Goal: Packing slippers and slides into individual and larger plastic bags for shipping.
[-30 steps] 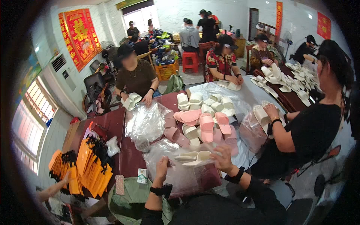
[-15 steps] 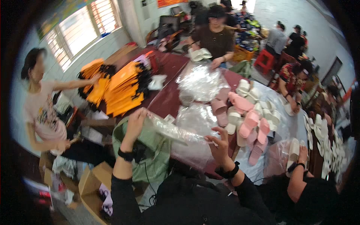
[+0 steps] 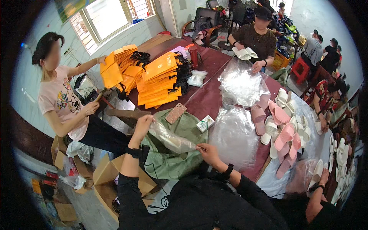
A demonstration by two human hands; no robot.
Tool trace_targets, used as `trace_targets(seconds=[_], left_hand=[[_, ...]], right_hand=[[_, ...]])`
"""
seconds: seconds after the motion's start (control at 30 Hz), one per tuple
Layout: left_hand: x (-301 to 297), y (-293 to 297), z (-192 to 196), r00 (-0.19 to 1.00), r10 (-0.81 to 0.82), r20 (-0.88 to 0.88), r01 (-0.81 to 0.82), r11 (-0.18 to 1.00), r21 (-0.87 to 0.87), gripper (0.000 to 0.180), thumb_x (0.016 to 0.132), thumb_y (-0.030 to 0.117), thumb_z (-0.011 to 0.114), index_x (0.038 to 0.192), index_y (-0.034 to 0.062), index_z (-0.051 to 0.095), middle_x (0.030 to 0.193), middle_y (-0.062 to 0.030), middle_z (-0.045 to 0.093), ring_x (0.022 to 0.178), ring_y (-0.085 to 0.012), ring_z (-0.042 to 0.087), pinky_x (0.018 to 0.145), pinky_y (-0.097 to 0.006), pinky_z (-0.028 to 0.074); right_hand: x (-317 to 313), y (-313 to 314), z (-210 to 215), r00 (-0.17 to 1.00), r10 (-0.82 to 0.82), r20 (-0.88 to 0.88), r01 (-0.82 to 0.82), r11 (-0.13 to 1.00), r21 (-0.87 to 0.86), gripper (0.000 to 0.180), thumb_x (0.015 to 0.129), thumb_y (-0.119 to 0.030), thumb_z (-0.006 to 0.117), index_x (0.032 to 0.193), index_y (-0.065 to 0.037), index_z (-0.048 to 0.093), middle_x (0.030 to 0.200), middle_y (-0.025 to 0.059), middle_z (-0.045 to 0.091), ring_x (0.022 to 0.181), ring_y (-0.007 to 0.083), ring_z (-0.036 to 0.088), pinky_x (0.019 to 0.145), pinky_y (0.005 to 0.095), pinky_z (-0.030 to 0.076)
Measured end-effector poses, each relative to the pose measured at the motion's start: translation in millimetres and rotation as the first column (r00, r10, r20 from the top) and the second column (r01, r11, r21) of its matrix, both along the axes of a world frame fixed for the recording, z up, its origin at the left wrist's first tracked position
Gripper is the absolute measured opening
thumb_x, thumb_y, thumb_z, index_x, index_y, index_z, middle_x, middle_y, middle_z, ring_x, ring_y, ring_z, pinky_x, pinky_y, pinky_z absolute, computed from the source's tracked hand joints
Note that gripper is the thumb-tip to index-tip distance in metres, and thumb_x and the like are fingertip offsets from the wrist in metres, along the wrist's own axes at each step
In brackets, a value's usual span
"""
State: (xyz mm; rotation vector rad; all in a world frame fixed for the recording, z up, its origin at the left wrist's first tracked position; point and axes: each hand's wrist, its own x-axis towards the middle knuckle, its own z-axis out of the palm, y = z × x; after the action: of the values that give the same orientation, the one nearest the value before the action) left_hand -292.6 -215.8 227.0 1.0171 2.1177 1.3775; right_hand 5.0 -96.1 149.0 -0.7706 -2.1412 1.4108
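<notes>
Stretched between my two hands is a clear plastic bag (image 3: 168, 136) with a pale slipper inside it. My left hand (image 3: 144, 125) pinches its upper left end. At the lower right end, the fingers of my right hand (image 3: 209, 154) are closed on the plastic. Below the bag, a green woven sack (image 3: 168, 165) drapes over the table edge. A phone in a pinkish case (image 3: 176, 113) and a small white-and-green box (image 3: 206, 124) lie just beyond. To the right of my right hand is a stack of clear plastic bags (image 3: 234, 134).
Pink and white slippers (image 3: 284, 133) are heaped on the right of the dark red table (image 3: 203, 96). Orange drawstring bags (image 3: 159, 82) are piled at the far left, beside a standing person (image 3: 63, 105). Another person (image 3: 255, 40) handles white slippers across the table. Open cardboard boxes (image 3: 105, 180) sit lower left.
My right hand, its fingers spread before, has closed on the end of the plastic bag. The whole view has swung, so the table and people appear further right.
</notes>
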Motion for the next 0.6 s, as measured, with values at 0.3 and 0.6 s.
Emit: trace_targets(seconds=[0.3,0.6], left_hand=[[-51.6,5.5,-111.7,0.990,-0.060,0.131,0.104,0.924,-0.367,0.025,0.086,0.016,0.044,0.085,-0.0027,0.060,0.072,-0.0106,0.060,0.070,-0.0216,0.056,0.067,-0.032,0.043],[34.7,95.0,-148.2,0.844,-0.470,0.257,0.534,0.779,-0.329,0.028,0.088,0.020,0.047,0.105,0.0009,0.057,0.083,-0.0075,0.059,0.074,-0.0142,0.055,0.068,-0.028,0.044]], right_hand=[[-22.6,-3.0,-54.3,0.924,0.146,0.354,-0.137,0.989,-0.050,0.037,0.082,-0.027,0.055,0.114,-0.008,0.051,0.091,0.0147,0.062,0.083,0.0337,0.058,0.071,0.0403,0.046],[24.4,3.9,-54.0,0.797,0.131,0.590,-0.113,0.991,-0.067,0.041,0.084,-0.032,0.051,0.118,-0.009,0.048,0.098,0.0138,0.061,0.089,0.0330,0.057,0.074,0.0408,0.045]])
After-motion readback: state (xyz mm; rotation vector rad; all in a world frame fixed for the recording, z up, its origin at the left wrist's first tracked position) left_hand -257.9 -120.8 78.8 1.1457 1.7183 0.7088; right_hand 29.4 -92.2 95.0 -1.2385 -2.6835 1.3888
